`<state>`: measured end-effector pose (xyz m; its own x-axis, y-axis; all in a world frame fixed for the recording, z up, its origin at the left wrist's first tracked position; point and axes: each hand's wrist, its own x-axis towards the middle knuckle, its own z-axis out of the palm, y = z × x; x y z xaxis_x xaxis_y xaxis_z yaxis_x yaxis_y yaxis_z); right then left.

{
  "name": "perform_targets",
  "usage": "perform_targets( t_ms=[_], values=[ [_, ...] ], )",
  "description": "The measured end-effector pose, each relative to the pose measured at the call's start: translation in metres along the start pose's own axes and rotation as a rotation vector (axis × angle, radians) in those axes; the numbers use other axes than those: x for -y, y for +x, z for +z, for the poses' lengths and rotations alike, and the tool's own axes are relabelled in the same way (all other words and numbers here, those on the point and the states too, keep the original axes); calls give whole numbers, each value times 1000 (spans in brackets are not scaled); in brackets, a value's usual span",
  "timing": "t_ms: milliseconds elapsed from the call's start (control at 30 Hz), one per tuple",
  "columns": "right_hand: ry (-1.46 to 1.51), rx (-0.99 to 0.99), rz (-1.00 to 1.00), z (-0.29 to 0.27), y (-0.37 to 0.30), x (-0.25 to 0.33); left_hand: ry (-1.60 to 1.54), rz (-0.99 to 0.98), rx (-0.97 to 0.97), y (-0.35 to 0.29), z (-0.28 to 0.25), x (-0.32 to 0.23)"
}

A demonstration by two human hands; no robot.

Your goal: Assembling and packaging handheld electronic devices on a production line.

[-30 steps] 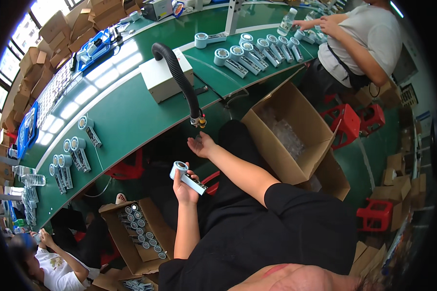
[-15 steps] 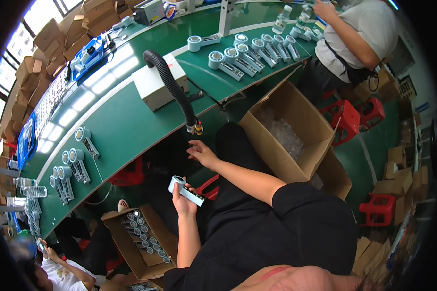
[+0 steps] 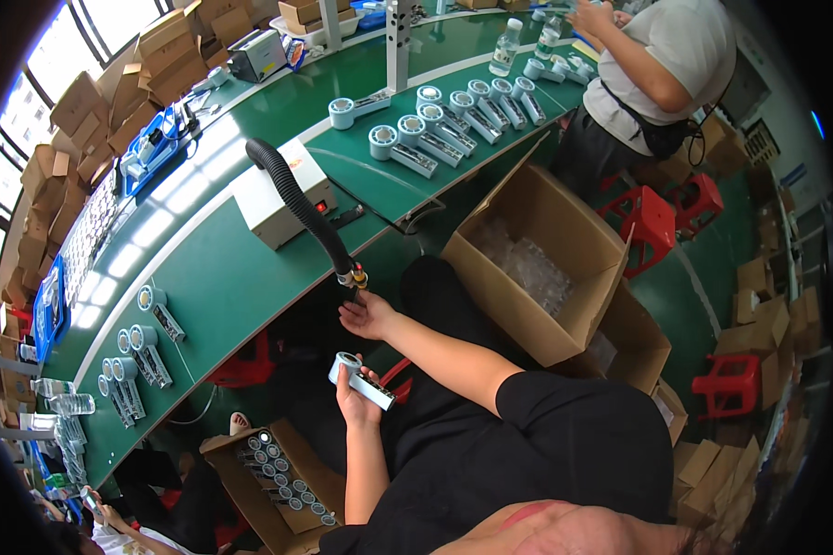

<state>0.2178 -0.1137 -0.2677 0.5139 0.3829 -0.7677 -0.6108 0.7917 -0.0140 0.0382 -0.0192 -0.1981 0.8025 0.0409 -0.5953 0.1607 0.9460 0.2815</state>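
My left hand (image 3: 359, 404) is closed around the handle of a light-blue handheld device (image 3: 373, 388) with a round, ringed head. Its handle lies open on top, showing dark parts inside. Above it and slightly right, my right hand (image 3: 370, 317) is at the nozzle (image 3: 353, 277) on the end of a black corrugated hose (image 3: 298, 203). The nozzle's dark lower tip sits between the thumb and curled fingers. That hose comes from a white box (image 3: 282, 199) with a lit red switch on the green bench (image 3: 222, 268).
More such devices stand in rows on the bench, one group (image 3: 435, 129) at far right, another (image 3: 130, 365) at left. An open carton (image 3: 273, 495) below left holds several. A large carton (image 3: 565, 250) with clear plastic bags is at my right. Co-workers sit or stand at both ends.
My right hand has closed in on the nozzle, its fingers now at the dark tip. My left hand keeps hold of the device. The view has shifted slightly.
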Motion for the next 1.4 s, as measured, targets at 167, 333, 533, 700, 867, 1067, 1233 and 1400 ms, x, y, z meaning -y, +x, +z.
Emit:
perform_targets(
  t_ms=[167,333,533,700,867,1067,1233,1400],
  values=[
    [-27,-103,95,-13,-2,-14,5,30,-77,-7,-9,-8],
    [-46,60,128,-19,-4,4,-34,-36,60,0,-11,-9],
    [165,-64,116,-6,-15,7,-78,71,-54,0,-14,0],
    [-2,83,-71,3,-24,2,-138,7,-26,3,-29,7],
    [-966,368,-502,-6,-50,7,179,206,10,2,-16,11],
    [-888,481,-552,-13,-69,46,233,249,87,27,23,11],
    [-271,503,-215,-10,-110,83,591,374,119,94,64,16],
    [-195,591,-234,-26,-131,104,-46,-2,252,141,78,13]
  ],
)
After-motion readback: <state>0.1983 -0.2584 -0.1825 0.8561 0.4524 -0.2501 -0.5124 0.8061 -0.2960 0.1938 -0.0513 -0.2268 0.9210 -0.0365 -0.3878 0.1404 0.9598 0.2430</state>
